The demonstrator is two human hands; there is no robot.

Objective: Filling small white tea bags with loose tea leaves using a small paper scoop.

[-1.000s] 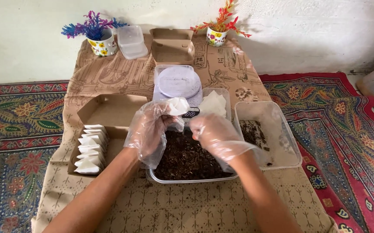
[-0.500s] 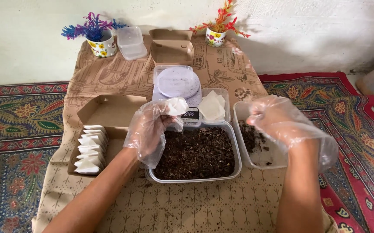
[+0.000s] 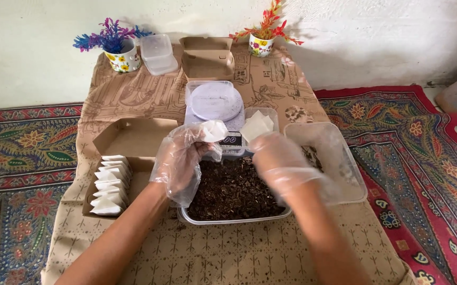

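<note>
Head view, and it's pretty packed around your hands. At top centre there's a small scale (image 3: 215, 103) with a round purple-white platform, right behind the tub, and a little clear tray of empty white sachets (image 3: 257, 125) just to its right. Further back sit an open brown carton (image 3: 207, 57), a stack of clear lidded tubs (image 3: 158, 53), and two flower mugs, one at upper left (image 3: 120, 53) and one at upper centre-right (image 3: 260, 43).

Your left hand (image 3: 182, 161), in a loose plastic glove, has its fingers pinched on a small white sachet (image 3: 213, 130), held up over the far edge of the clear tub of dark loose tea (image 3: 234, 187) in the middle of the frame. Your right hand (image 3: 281, 163), gloved too, hangs over the tub's right side; it's motion-blurred, so you can't tell whether the fingers are curled or loose, or holding anything.

The second clear container (image 3: 330, 161) at centre right has only a thin scatter of dark bits. The open cardboard box (image 3: 128, 158) at centre left holds a row of filled white sachets (image 3: 109, 183) along its left wall.

Free paper-covered table (image 3: 228, 253) runs along the bottom of the frame; patterned rug (image 3: 424, 158) flanks both sides.
</note>
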